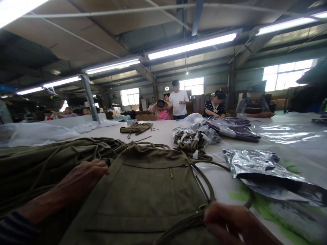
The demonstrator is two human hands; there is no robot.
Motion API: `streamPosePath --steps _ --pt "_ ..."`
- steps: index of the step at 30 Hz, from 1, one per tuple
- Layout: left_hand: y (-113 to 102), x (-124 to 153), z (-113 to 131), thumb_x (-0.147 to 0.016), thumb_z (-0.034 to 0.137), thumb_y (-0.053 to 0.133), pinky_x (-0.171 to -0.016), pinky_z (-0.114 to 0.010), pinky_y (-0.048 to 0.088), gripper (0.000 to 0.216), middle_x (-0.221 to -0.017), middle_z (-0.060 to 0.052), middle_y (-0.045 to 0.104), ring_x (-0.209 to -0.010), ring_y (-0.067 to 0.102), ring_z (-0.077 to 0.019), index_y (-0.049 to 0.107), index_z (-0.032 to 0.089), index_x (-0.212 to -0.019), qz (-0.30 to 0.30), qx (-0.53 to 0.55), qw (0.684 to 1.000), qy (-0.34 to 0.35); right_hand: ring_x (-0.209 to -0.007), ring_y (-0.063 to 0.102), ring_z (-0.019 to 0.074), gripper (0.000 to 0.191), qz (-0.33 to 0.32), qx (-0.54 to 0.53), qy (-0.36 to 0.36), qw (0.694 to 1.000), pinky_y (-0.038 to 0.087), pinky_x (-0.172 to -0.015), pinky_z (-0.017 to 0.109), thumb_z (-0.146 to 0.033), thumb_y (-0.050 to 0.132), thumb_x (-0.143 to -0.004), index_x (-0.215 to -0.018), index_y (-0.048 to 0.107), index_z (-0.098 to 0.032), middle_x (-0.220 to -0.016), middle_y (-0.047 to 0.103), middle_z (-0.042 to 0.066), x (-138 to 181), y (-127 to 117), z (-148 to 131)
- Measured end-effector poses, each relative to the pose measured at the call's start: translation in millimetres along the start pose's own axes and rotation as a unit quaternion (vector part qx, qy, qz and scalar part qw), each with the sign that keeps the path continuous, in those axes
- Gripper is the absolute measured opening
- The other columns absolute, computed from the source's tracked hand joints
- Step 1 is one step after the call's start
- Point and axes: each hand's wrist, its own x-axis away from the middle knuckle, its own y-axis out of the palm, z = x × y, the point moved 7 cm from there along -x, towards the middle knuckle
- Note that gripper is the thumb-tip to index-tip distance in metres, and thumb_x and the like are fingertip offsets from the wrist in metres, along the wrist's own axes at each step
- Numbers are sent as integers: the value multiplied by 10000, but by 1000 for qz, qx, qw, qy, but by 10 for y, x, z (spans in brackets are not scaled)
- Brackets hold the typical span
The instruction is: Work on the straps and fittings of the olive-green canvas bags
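Note:
A large olive-green bag (pixel 143 190) lies before me, with a seam across its top, a small brass zip pull (pixel 171 174) and long thin straps on its right side. At its upper left edge my left hand (pixel 88 173) is closed on olive material, apparently the bag's side; the exact part is hidden by the fingers. My right hand (pixel 227 217), somewhat blurred, is closed around a bag strap (pixel 184 221) near the lower right ring. More olive bags (pixel 48 156) are piled beside my left arm.
A silver foil pouch (pixel 255 166) lies on the right above green-printed plastic. Behind the bag are wrapped olive straps (pixel 189 137), dark purple pieces in clear plastic (pixel 232 129) and a small olive bag (pixel 136 128). White plastic sheeting (pixel 38 132) lies left. Several people are beyond the table (pixel 160 136).

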Motion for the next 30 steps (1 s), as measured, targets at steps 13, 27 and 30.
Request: streamPosePath --steps 13,27,30 --pt "1085 -1577 1742 -899 301 640 -988 -443 467 390 -1317 -115 641 -1226 582 -330 610 217 -1279 -180 135 972 64 -789 575 160 60 -48 151 -61 985 384 -698 252 -189 624 -722 -703 567 -190 -819 592 3 -389 412 302" --pt "1725 -1420 1989 -938 272 585 -1002 -407 415 268 -1261 -65 637 -1202 514 -257 596 241 -1204 -4 273 962 -13 -1114 516 292 288 89 460 -81 879 380 -911 400 -104 523 -818 -1075 617 -194 -1135 640 105 -1269 -760 628" --pt "1699 -1412 2000 -929 269 596 -1021 -412 404 285 -1273 -64 634 -1212 507 -253 593 228 -1211 -6 263 965 -18 -1052 552 284 241 55 499 -76 862 354 -852 381 -52 469 -813 -928 633 -185 -1031 673 100 -1400 -773 782"
